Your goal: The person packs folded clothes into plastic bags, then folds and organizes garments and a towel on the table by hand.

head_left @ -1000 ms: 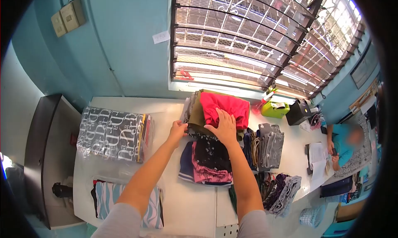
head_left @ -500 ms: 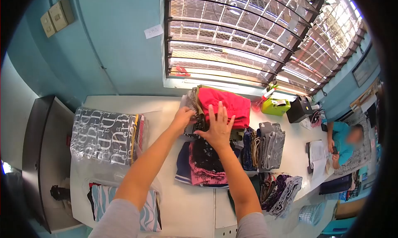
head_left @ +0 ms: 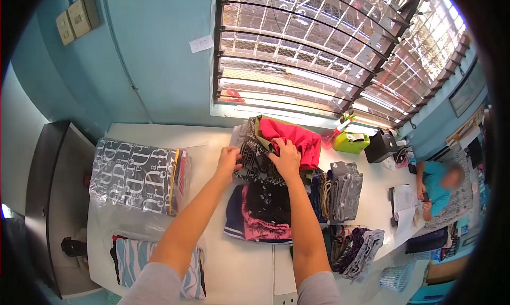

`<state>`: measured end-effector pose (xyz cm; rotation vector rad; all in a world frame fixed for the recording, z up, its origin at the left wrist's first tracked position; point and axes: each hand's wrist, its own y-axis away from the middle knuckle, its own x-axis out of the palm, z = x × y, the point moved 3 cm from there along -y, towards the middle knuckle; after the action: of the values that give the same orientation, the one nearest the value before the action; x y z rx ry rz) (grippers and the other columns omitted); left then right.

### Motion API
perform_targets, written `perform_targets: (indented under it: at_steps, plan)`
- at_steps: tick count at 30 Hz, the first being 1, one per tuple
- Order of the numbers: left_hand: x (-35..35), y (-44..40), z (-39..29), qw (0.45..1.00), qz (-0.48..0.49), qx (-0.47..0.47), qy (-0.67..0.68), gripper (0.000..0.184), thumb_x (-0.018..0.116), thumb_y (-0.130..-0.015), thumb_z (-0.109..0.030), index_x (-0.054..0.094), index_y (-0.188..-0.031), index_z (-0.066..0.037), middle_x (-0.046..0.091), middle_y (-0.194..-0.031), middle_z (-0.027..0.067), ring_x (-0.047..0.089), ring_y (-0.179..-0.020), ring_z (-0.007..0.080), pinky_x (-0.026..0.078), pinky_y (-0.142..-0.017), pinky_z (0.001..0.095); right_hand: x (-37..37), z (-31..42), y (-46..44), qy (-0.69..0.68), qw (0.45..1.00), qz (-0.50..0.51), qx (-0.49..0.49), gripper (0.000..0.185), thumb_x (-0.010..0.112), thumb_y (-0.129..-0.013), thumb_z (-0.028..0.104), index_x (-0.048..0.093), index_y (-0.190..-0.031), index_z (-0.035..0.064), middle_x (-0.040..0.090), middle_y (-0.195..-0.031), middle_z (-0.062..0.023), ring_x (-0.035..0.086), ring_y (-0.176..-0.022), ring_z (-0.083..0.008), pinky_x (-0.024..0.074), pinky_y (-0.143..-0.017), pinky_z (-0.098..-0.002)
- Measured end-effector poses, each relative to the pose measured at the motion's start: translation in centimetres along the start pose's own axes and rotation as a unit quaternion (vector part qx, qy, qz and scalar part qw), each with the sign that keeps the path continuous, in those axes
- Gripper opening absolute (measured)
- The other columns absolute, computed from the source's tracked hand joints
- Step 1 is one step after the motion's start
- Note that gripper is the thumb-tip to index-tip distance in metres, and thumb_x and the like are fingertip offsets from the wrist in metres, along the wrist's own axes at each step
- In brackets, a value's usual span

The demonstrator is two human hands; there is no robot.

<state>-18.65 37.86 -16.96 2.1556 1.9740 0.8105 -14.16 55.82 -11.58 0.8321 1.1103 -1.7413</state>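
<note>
A stack of folded clothes lies at the middle of the white table, with a red garment [head_left: 305, 137] on top towards the right. Under its left side show an olive fabric edge [head_left: 258, 128] and a black-and-white patterned garment [head_left: 257, 156]. My right hand [head_left: 288, 160] has its fingers curled over the left edge of the red garment, gripping it. My left hand [head_left: 228, 160] is at the left edge of the patterned garment, fingers bent but apart. Nearer me lies another pile, with a black garment [head_left: 268, 201] over a pink one [head_left: 257, 227].
Plastic-wrapped dark printed fabric [head_left: 135, 175] and a striped folded piece [head_left: 135, 260] lie at the left. Folded grey clothes [head_left: 345, 193] stand at the right, near a green container [head_left: 351, 142] and black box [head_left: 381, 145]. A person [head_left: 435, 185] sits at far right, holding a phone.
My right hand has gone from spread flat to curled on the red garment, whose left edge is now bunched back. More patterned cloth shows. My left hand has moved slightly left and down.
</note>
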Motion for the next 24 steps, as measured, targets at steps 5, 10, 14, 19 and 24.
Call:
perform_targets:
  at_steps: [5, 10, 14, 19, 24]
  plan:
    - [-1.4, -0.2, 0.8, 0.999, -0.007, 0.022, -0.037, 0.018, 0.049, -0.085, -0.012, 0.048, -0.103, -0.010, 0.054, -0.097, 0.0024, 0.054, -0.087, 0.0112, 0.046, -0.063, 0.0254, -0.6, -0.2, 0.1, -0.017, 1.000, 0.022, -0.014, 0.044, 0.068, -0.072, 0.037, 0.055, -0.111, 0.0208, 0.052, -0.099, -0.0096, 0.053, -0.097, -0.0304, 0.0411, -0.078, -0.0485]
    - [0.3, 0.7, -1.0, 0.885, -0.011, 0.397, -0.242, 0.015, 0.045, -0.086, -0.003, 0.051, -0.100, -0.005, 0.056, -0.097, 0.0046, 0.055, -0.087, 0.0118, 0.046, -0.071, 0.0251, -0.5, -0.2, 0.1, -0.012, 1.000, 0.020, -0.014, 0.044, 0.066, -0.073, 0.039, 0.055, -0.112, 0.0216, 0.052, -0.100, -0.0092, 0.053, -0.098, -0.0295, 0.0410, -0.079, -0.0485]
    - [1.3, 0.6, -1.2, 0.936, 0.049, 0.314, -0.154, 0.016, 0.043, -0.086, 0.000, 0.052, -0.099, -0.002, 0.056, -0.098, 0.0062, 0.055, -0.090, 0.0125, 0.045, -0.076, 0.0255, -0.2, -0.6, 0.0, -0.006, 1.000, 0.015, -0.011, 0.038, 0.064, -0.076, 0.032, 0.055, -0.111, 0.0211, 0.053, -0.097, -0.0097, 0.054, -0.098, -0.0301, 0.0416, -0.076, -0.0460]
    - [2.3, 0.6, -0.5, 0.937, 0.062, 0.303, -0.164, 0.022, 0.044, -0.082, 0.002, 0.052, -0.102, -0.001, 0.056, -0.100, 0.0084, 0.056, -0.094, 0.0205, 0.044, -0.081, 0.0308, 0.0, -1.1, -0.2, -0.037, 0.999, 0.026, -0.007, 0.035, 0.060, -0.079, 0.030, 0.055, -0.112, 0.0211, 0.052, -0.099, -0.0096, 0.053, -0.099, -0.0288, 0.0409, -0.079, -0.0477]
    - [3.9, 1.9, -2.1, 0.780, 0.068, 0.524, -0.335, 0.030, 0.047, -0.076, 0.003, 0.053, -0.104, -0.003, 0.057, -0.104, 0.0123, 0.054, -0.098, 0.0320, 0.042, -0.087, 0.0382, 0.0, -0.9, -0.1, -0.035, 0.999, 0.029, 0.012, 0.031, 0.056, -0.082, 0.033, 0.056, -0.111, 0.0210, 0.053, -0.100, -0.0079, 0.053, -0.101, -0.0270, 0.0403, -0.079, -0.0492]
